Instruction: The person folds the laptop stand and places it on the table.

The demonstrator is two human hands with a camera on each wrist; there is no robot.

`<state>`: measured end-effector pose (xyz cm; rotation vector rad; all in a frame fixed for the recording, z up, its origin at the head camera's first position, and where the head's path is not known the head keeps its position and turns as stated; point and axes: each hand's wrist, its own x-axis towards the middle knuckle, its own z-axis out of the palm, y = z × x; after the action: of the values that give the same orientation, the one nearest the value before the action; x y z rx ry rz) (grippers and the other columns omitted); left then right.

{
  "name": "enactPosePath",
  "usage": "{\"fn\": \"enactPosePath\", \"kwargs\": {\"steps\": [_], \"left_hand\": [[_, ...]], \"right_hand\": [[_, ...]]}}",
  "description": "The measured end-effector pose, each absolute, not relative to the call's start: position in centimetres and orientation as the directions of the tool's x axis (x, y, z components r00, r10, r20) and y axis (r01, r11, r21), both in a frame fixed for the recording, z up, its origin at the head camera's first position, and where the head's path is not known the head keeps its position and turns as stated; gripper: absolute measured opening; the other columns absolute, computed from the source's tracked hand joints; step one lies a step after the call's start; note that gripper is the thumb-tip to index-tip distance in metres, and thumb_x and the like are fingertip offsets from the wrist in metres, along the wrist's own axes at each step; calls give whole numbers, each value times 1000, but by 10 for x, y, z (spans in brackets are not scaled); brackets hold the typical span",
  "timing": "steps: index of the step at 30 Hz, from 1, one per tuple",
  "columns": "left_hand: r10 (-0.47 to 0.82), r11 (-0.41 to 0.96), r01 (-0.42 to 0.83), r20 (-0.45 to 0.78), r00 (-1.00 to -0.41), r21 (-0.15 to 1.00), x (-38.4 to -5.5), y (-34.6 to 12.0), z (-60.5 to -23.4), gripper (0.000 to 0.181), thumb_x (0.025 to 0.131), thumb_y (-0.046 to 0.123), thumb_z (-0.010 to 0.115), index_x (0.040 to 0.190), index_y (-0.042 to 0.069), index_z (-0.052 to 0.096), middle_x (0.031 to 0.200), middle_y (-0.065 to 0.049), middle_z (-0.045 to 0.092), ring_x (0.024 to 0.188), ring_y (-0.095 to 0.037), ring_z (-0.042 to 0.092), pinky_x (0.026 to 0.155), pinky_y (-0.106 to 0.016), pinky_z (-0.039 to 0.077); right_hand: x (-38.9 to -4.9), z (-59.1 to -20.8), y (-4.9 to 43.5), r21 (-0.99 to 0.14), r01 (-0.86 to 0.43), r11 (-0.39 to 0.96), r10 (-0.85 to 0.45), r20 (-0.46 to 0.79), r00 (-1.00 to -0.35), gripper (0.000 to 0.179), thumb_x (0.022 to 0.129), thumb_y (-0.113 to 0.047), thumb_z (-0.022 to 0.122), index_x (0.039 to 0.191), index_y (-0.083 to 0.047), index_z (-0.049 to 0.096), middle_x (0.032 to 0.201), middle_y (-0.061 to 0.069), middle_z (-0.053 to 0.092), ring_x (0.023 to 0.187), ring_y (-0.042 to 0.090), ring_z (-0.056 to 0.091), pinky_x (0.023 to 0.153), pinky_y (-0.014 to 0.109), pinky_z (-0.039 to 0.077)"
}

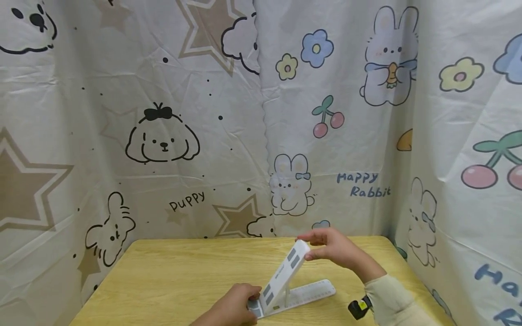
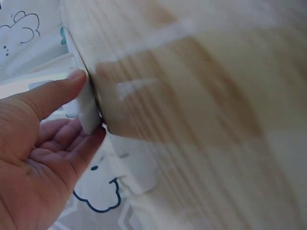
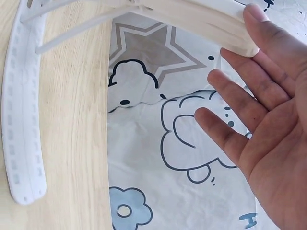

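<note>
A white folding laptop stand (image 1: 281, 277) sits on the table, its upper arm raised at a slant with grey pads on its face. The flat base arm (image 3: 24, 120) carries rows of small notches, and thin struts run between the two arms. My left hand (image 1: 237, 304) grips the stand's near hinge end, thumb on one face and fingers beneath, as the left wrist view shows. With my right hand (image 1: 331, 248) I pinch the raised arm's top end between thumb and forefinger; in the right wrist view the other fingers are spread loosely away from it.
The wooden table (image 1: 179, 267) has its far edge close behind the stand. Printed curtains (image 1: 228, 149) with puppies, rabbits and stars hang at the back and both sides. A black wrist device (image 1: 360, 308) is strapped at my right sleeve.
</note>
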<state>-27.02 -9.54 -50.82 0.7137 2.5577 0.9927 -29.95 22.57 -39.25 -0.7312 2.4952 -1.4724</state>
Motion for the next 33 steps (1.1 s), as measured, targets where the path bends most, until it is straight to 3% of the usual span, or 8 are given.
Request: {"fn": "enactPosePath", "kwargs": {"steps": [4, 11, 20, 28, 33], "left_hand": [[579, 595, 357, -75, -812, 720, -272, -99, -511, 56, 69, -8, 81, 122, 10, 74, 102, 9, 74, 84, -6, 61, 70, -23, 55], [560, 648, 349, -114, -820, 677, -281, -98, -511, 57, 72, -7, 84, 126, 10, 74, 113, 6, 75, 89, -4, 62, 77, -27, 59], [582, 686, 448, -62, -811, 574, -283, -89, -502, 53, 71, -4, 87, 121, 10, 74, 109, 9, 73, 96, -4, 62, 86, -27, 58], [544, 666, 416, -21, -839, 619, -284, -83, -497, 67, 73, 12, 93, 135, 8, 66, 127, -5, 70, 113, -23, 66, 96, -40, 57], [533, 618, 423, 43, -845, 663, -280, -70, -474, 71, 77, 30, 91, 141, 14, 62, 133, -2, 66, 118, -25, 64, 97, -46, 57]], "right_hand": [[-294, -396, 225, -873, -293, 391, -441, 102, -892, 52, 81, -27, 89, 125, -8, 71, 127, 11, 71, 114, 32, 68, 89, 39, 62], [-278, -402, 220, -837, -312, 450, -349, 156, -924, 44, 78, -32, 91, 115, -14, 75, 131, 8, 70, 121, 36, 64, 103, 57, 52], [-276, -404, 222, -801, -371, 469, -357, 212, -910, 49, 84, -33, 86, 126, -12, 71, 132, 6, 69, 119, 31, 64, 105, 56, 51], [-279, -413, 242, -758, -478, 444, -460, 265, -847, 58, 89, -32, 81, 141, -18, 60, 146, 9, 59, 132, 37, 56, 106, 57, 50], [-279, -426, 259, -725, -464, 509, -461, 226, -858, 58, 88, -35, 81, 141, -20, 61, 149, 8, 57, 137, 42, 49, 106, 61, 48]]}}
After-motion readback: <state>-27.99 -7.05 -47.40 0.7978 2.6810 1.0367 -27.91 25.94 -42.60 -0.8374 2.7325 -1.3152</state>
